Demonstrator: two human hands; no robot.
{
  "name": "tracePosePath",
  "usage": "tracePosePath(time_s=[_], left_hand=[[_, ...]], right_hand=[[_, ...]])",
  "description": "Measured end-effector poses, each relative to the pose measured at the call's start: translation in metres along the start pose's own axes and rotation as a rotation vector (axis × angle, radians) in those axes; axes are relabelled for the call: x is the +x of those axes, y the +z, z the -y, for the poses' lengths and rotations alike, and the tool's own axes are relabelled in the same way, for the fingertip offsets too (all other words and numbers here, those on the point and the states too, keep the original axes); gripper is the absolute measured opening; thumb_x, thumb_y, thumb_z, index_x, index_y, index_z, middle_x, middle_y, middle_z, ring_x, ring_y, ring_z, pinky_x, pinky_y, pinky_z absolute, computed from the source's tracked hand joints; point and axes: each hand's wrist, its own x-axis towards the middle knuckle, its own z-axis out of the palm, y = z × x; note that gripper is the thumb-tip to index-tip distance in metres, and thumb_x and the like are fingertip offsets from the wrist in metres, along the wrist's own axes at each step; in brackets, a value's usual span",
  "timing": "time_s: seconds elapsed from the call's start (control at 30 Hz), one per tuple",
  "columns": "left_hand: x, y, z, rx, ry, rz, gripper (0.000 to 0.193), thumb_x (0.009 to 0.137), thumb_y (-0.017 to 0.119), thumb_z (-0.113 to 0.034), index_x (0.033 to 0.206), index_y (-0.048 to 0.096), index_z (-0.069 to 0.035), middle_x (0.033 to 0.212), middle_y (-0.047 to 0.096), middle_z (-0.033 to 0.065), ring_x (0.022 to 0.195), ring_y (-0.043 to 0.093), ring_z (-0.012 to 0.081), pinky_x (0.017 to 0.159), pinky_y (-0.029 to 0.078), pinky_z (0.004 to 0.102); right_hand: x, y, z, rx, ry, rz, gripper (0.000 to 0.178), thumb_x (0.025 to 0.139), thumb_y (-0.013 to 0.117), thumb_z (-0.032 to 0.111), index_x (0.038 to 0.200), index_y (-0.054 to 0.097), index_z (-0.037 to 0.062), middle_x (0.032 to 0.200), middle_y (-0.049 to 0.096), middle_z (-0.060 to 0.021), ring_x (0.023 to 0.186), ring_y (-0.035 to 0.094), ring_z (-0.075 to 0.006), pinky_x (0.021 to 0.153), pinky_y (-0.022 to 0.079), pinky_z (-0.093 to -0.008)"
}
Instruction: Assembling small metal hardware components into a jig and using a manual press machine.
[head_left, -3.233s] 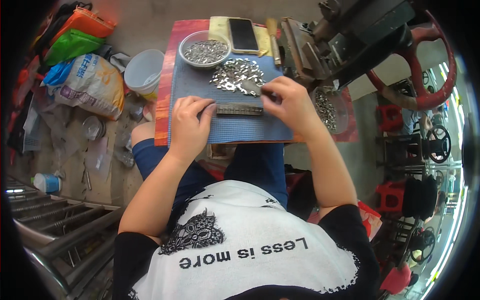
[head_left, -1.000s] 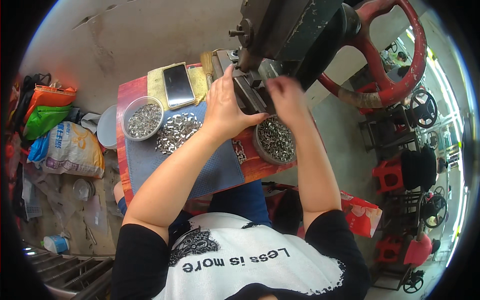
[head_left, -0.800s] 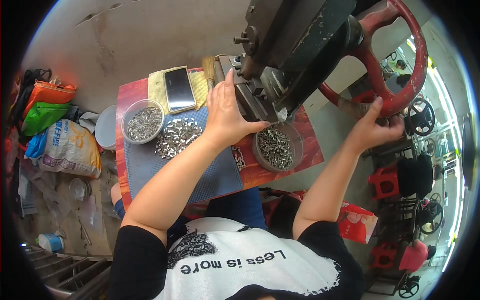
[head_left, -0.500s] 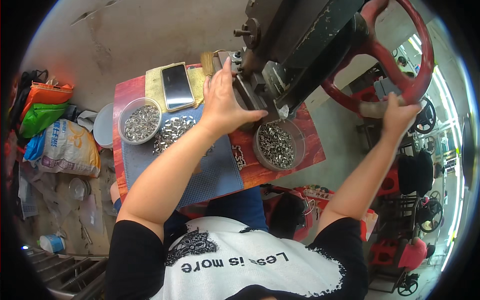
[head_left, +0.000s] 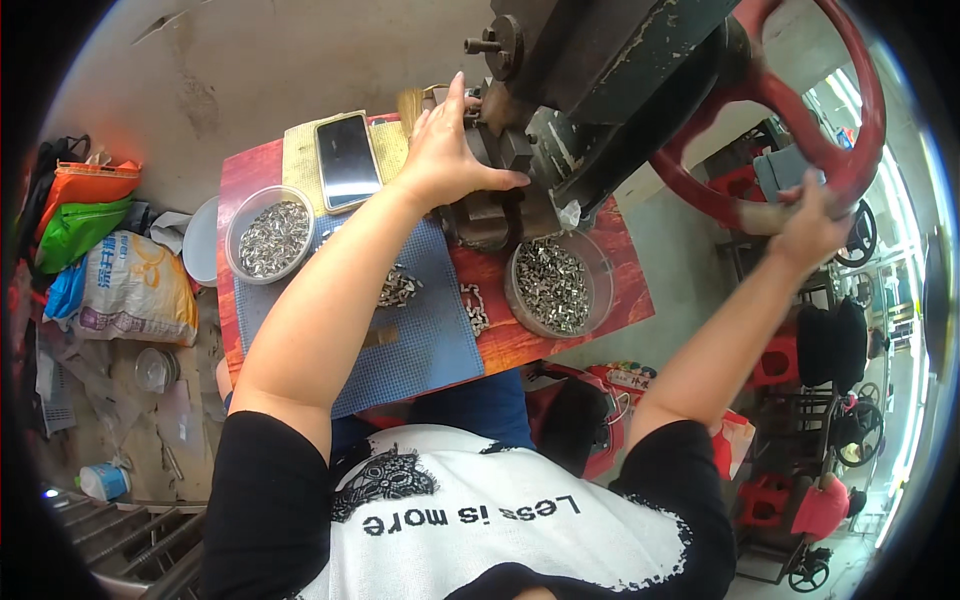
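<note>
This is a small metal workshop. A heavy hand press (head_left: 600,90) with a big red handwheel (head_left: 800,130) stands at a red worktop (head_left: 620,290), where 2 bowls (head_left: 268,235) (head_left: 555,285) hold small metal parts. Sacks (head_left: 130,290) and clutter lie on the bare concrete floor (head_left: 120,400).

Dark metal press (head_left: 560,120): upright on red table, under left hand's palm. Red handwheel (head_left: 840,150): rim gripped by right hand.

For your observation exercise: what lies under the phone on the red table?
The phone rests on a yellowish cloth, whose edges show around it. The cloth's middle is covered, so anything else beneath cannot be seen.
</note>
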Motion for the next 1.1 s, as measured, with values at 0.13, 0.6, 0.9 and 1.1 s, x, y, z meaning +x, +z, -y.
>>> tracePosePath(time_s=[0.13, 0.6, 0.9, 1.1], left_hand=[[-0.003, -0.008, 0.004, 0.007, -0.037, 0.010, 0.145, 0.049, 0.096, -0.049, 0.154, 0.013, 0.008, 0.139, 0.053, 0.0217, 0.134, 0.045, 0.0384, 0.119, 0.024, 0.0454], [-0.069, -0.019, -0.037, -0.018, -0.036, 0.031, 0.144, 0.052, 0.094, -0.047, 0.153, 0.010, 0.012, 0.135, 0.049, 0.0230, 0.134, 0.042, 0.0364, 0.119, 0.020, 0.0461], [-0.067, -0.017, -0.035, 0.041, 0.015, -0.005, 0.146, 0.051, 0.094, -0.049, 0.154, 0.008, 0.009, 0.136, 0.048, 0.0226, 0.133, 0.042, 0.0363, 0.119, 0.020, 0.0451], [-0.068, -0.017, -0.039, 0.019, 0.003, 0.013, 0.146, 0.050, 0.095, -0.046, 0.155, 0.009, 0.007, 0.138, 0.047, 0.0222, 0.135, 0.041, 0.0375, 0.118, 0.020, 0.0508]], right_hand=[[-0.045, 0.024, -0.036, -0.013, -0.195, -0.139, 0.036, 0.081, 0.068, -0.005, 0.114, 0.054, -0.0058, 0.076, 0.064, -0.0126, 0.055, 0.063, -0.0190, 0.051, 0.055, -0.0326], [-0.036, 0.017, -0.023, 0.091, 0.038, -0.064, 0.041, 0.079, 0.067, -0.006, 0.115, 0.050, -0.0070, 0.089, 0.064, -0.0138, 0.056, 0.065, -0.0213, 0.055, 0.057, -0.0339], [-0.145, 0.061, 0.021, -0.408, -0.523, 0.416, 0.030, 0.092, 0.068, 0.015, 0.117, 0.062, 0.0008, 0.109, 0.063, -0.0120, 0.112, 0.057, -0.0289, 0.094, 0.043, -0.0426], [-0.177, 0.104, 0.012, -0.331, -0.361, 1.019, 0.021, 0.088, 0.067, 0.019, 0.105, 0.071, 0.0067, 0.109, 0.063, -0.0080, 0.112, 0.054, -0.0300, 0.097, 0.039, -0.0441]])
